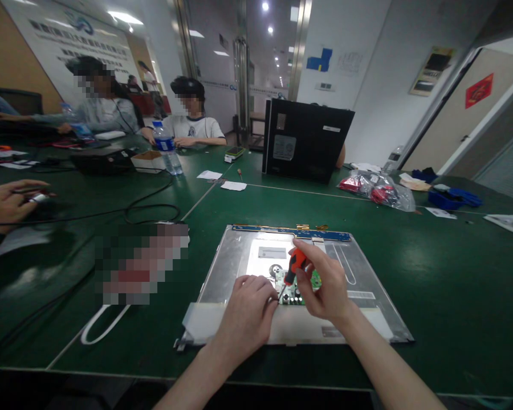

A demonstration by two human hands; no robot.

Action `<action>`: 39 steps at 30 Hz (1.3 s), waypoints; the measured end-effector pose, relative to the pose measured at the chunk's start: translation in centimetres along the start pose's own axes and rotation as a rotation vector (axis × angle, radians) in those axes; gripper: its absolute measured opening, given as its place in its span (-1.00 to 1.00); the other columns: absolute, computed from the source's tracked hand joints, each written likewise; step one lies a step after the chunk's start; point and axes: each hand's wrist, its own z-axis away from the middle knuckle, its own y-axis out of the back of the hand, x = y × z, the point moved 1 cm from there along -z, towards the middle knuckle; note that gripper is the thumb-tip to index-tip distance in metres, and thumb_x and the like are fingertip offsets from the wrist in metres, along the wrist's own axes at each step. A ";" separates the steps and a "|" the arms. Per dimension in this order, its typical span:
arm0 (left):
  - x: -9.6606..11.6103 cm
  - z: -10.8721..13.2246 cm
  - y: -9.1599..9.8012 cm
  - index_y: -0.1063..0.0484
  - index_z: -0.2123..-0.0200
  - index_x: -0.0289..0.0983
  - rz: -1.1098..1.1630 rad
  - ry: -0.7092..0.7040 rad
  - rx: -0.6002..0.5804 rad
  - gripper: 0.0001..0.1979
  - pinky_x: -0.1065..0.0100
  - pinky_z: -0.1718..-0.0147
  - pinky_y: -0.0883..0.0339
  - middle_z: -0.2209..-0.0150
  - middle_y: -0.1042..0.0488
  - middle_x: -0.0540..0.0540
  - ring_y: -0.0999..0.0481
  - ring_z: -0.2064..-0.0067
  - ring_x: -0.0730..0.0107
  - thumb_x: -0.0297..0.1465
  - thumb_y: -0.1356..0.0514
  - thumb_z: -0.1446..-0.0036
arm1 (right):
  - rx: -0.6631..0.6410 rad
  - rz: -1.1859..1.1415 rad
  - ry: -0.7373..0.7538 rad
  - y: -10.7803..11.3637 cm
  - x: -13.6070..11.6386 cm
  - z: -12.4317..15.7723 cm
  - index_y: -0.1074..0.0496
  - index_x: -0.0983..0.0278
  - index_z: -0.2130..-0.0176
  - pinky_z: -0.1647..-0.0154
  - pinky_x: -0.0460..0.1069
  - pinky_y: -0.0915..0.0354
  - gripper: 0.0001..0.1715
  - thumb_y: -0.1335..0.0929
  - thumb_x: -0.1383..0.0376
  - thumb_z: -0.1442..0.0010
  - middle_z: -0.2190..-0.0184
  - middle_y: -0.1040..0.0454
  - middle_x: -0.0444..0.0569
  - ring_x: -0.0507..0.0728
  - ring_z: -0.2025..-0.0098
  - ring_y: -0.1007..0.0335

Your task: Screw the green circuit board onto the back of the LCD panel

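A flat display panel [222, 267] lies on the green table with its metal back facing up. Near its middle sits a small green circuit board [297, 298], partly covered by my hands. My right hand [327, 279] is closed around the red and black handle of a screwdriver [296, 263], which slants down with its tip at the board's left edge. My left hand [250, 304] rests on the panel, its fingers curled beside the screwdriver tip. Whatever those fingertips may pinch is hidden. A blue circuit strip [277, 230] runs along the panel's far edge.
Beyond the panel stands a black monitor-like casing [308, 139]. A plastic bag with red items [380, 191] lies to its right, near blue gloves [455, 197]. A water bottle [166, 149] and black cables [149, 212] are left. Another person's hand [12, 199] is at far left.
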 end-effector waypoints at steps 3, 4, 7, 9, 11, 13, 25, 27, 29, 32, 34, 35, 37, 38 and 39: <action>0.0 0.0 0.0 -0.36 0.39 -0.24 -0.005 0.000 -0.004 -0.88 0.16 0.12 -0.15 0.33 -0.42 -0.04 -0.39 0.22 0.27 -0.56 -0.09 -0.07 | 0.041 0.062 0.013 -0.1 -0.1 -0.2 -0.17 0.19 -0.13 0.56 -0.08 -0.25 -0.45 -0.28 0.39 -0.15 0.37 -0.40 -0.10 -0.01 0.53 -0.25; 0.0 -0.1 -0.1 -0.36 0.39 -0.24 -0.010 0.001 -0.004 -0.88 0.15 0.12 -0.16 0.33 -0.42 -0.04 -0.39 0.22 0.27 -0.56 -0.09 -0.07 | 0.051 0.076 0.017 -0.1 -0.1 -0.2 -0.19 0.18 -0.11 0.57 -0.09 -0.23 -0.47 -0.30 0.37 -0.15 0.38 -0.39 -0.12 -0.02 0.54 -0.23; 0.0 -0.1 -0.1 -0.36 0.40 -0.24 -0.020 0.000 -0.003 -0.89 0.16 0.12 -0.16 0.33 -0.42 -0.04 -0.39 0.23 0.26 -0.55 -0.09 -0.08 | 0.052 0.090 0.016 -0.1 0.0 -0.2 -0.20 0.17 -0.09 0.58 -0.09 -0.21 -0.49 -0.32 0.33 -0.15 0.40 -0.37 -0.13 -0.02 0.56 -0.20; 0.0 -0.1 0.0 -0.36 0.40 -0.24 -0.021 0.001 0.000 -0.88 0.16 0.13 -0.16 0.34 -0.42 -0.04 -0.39 0.23 0.26 -0.55 -0.09 -0.08 | 0.031 0.071 0.015 0.0 0.1 -0.1 -0.19 0.18 -0.11 0.57 -0.09 -0.22 -0.47 -0.32 0.32 -0.15 0.38 -0.38 -0.12 -0.01 0.54 -0.21; 0.0 -0.1 0.0 -0.35 0.41 -0.24 -0.019 -0.001 0.004 -0.88 0.16 0.13 -0.17 0.34 -0.42 -0.03 -0.39 0.23 0.27 -0.55 -0.09 -0.07 | 0.005 0.046 0.013 0.0 0.1 0.0 -0.16 0.19 -0.14 0.55 -0.08 -0.26 -0.44 -0.29 0.32 -0.16 0.35 -0.40 -0.09 0.00 0.51 -0.25; 0.0 -0.1 0.0 -0.35 0.40 -0.24 -0.012 -0.007 0.008 -0.88 0.16 0.13 -0.16 0.34 -0.42 -0.03 -0.39 0.23 0.27 -0.56 -0.09 -0.07 | -0.016 0.023 0.009 0.1 0.1 0.0 -0.13 0.20 -0.18 0.52 -0.07 -0.28 -0.42 -0.25 0.35 -0.17 0.32 -0.42 -0.07 0.02 0.48 -0.29; -0.1 -0.1 -0.1 -0.36 0.40 -0.24 -0.027 -0.010 0.003 -0.89 0.16 0.13 -0.16 0.34 -0.42 -0.03 -0.39 0.23 0.27 -0.55 -0.09 -0.08 | 0.047 0.089 0.019 -0.1 0.0 -0.2 -0.19 0.17 -0.11 0.56 -0.08 -0.22 -0.47 -0.32 0.33 -0.14 0.41 -0.37 -0.15 -0.01 0.55 -0.21; -0.1 0.0 -0.1 -0.35 0.40 -0.24 -0.025 -0.016 0.007 -0.89 0.16 0.12 -0.16 0.34 -0.42 -0.04 -0.39 0.22 0.27 -0.55 -0.09 -0.08 | 0.025 0.073 0.018 -0.1 0.0 -0.1 -0.17 0.19 -0.13 0.54 -0.07 -0.24 -0.45 -0.30 0.33 -0.15 0.39 -0.38 -0.13 0.01 0.52 -0.24; -0.1 0.0 -0.1 -0.35 0.39 -0.24 -0.019 -0.018 0.010 -0.89 0.16 0.12 -0.16 0.34 -0.42 -0.04 -0.39 0.22 0.28 -0.55 -0.09 -0.08 | 0.001 0.039 0.017 0.0 0.0 -0.1 -0.15 0.20 -0.16 0.52 -0.06 -0.27 -0.43 -0.26 0.34 -0.16 0.35 -0.40 -0.09 0.02 0.49 -0.27; -0.1 0.0 -0.1 -0.35 0.39 -0.24 -0.015 -0.018 0.009 -0.88 0.15 0.12 -0.16 0.33 -0.42 -0.04 -0.38 0.23 0.28 -0.55 -0.08 -0.08 | -0.012 0.008 0.004 0.1 -0.1 -0.1 -0.11 0.21 -0.19 0.52 -0.06 -0.29 -0.39 -0.22 0.40 -0.15 0.31 -0.42 -0.06 0.02 0.48 -0.29; -0.1 0.0 -0.1 -0.35 0.39 -0.23 -0.016 -0.013 0.005 -0.88 0.15 0.12 -0.16 0.33 -0.42 -0.04 -0.38 0.23 0.28 -0.55 -0.08 -0.08 | -0.001 0.019 0.002 0.1 -0.1 -0.1 -0.12 0.21 -0.18 0.53 -0.06 -0.29 -0.40 -0.23 0.41 -0.15 0.33 -0.41 -0.08 0.01 0.49 -0.28; -0.1 0.0 -0.1 -0.35 0.39 -0.23 -0.017 -0.009 0.003 -0.88 0.15 0.12 -0.16 0.33 -0.42 -0.04 -0.38 0.22 0.27 -0.55 -0.08 -0.08 | 0.010 0.031 0.006 0.1 -0.1 -0.1 -0.13 0.21 -0.17 0.54 -0.07 -0.28 -0.41 -0.24 0.41 -0.14 0.34 -0.41 -0.09 0.01 0.50 -0.27; 0.0 -0.1 0.0 -0.36 0.39 -0.23 -0.018 0.000 -0.002 -0.88 0.15 0.12 -0.16 0.33 -0.42 -0.04 -0.39 0.22 0.27 -0.55 -0.08 -0.08 | 0.034 0.058 0.019 0.0 -0.2 -0.2 -0.16 0.19 -0.13 0.55 -0.08 -0.25 -0.44 -0.27 0.40 -0.14 0.37 -0.39 -0.11 0.00 0.51 -0.25; 0.0 -0.1 0.0 -0.36 0.39 -0.23 -0.018 0.003 -0.004 -0.88 0.15 0.12 -0.16 0.33 -0.42 -0.04 -0.39 0.22 0.27 -0.55 -0.08 -0.08 | 0.045 0.069 0.023 0.0 -0.2 -0.2 -0.17 0.18 -0.12 0.56 -0.08 -0.24 -0.45 -0.29 0.39 -0.14 0.38 -0.38 -0.12 0.00 0.52 -0.23; 0.0 -0.1 0.0 -0.36 0.40 -0.23 -0.017 0.006 -0.007 -0.88 0.15 0.12 -0.16 0.33 -0.42 -0.04 -0.39 0.22 0.27 -0.55 -0.08 -0.08 | 0.051 0.078 0.025 -0.1 -0.1 -0.2 -0.18 0.18 -0.11 0.56 -0.08 -0.23 -0.47 -0.30 0.38 -0.14 0.38 -0.38 -0.12 -0.01 0.53 -0.22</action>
